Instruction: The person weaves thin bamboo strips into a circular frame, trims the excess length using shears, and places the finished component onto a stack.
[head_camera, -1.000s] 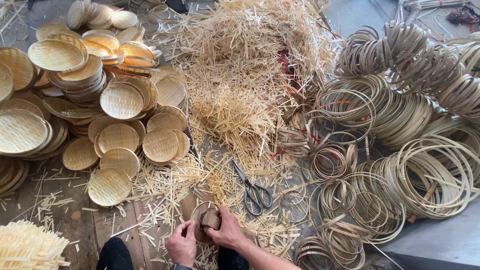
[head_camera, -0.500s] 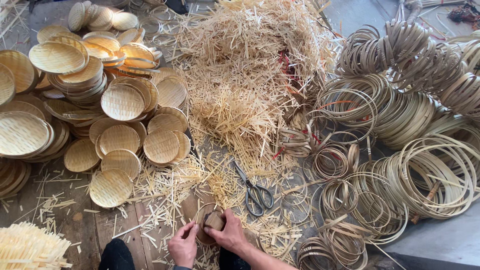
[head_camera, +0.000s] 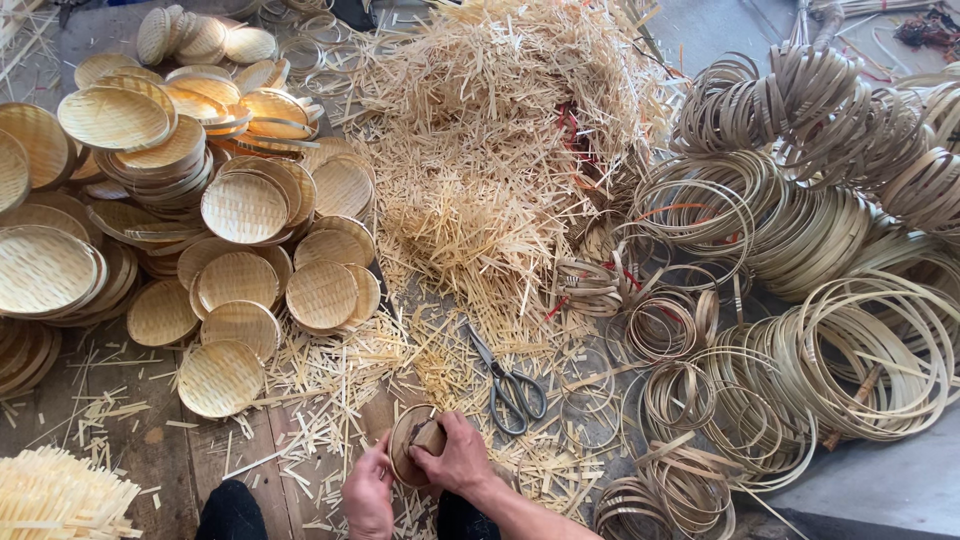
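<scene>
Small ring (head_camera: 408, 448): a little round bamboo hoop, held low in the frame at the bottom centre, tilted on edge between both hands; its far side is covered by fingers.
Right hand (head_camera: 458, 458): closed around the hoop's right side, thumb pressed onto something small and dark inside it, hard to make out what.
Left hand (head_camera: 368, 495): gripping the hoop's lower left rim, fingers curled; the wrist is cut off by the bottom edge.
Scissors (head_camera: 508, 382): lying just beyond the right hand on the floor, handles toward the person, blades partly buried in offcuts.
Bamboo offcuts (head_camera: 500, 160): a big heap up the middle, thinning into scattered slivers around the hands.
Woven trays (head_camera: 240, 205): stacks of round shallow ones to the left, lower ones hidden under upper ones.
Hoop coils (head_camera: 850, 350): bundled rings piled on the right, running out of frame.
Strip bundle (head_camera: 55, 495): pale, bottom-left corner, cropped.
Knees (head_camera: 232, 510): dark, barely in view.
</scene>
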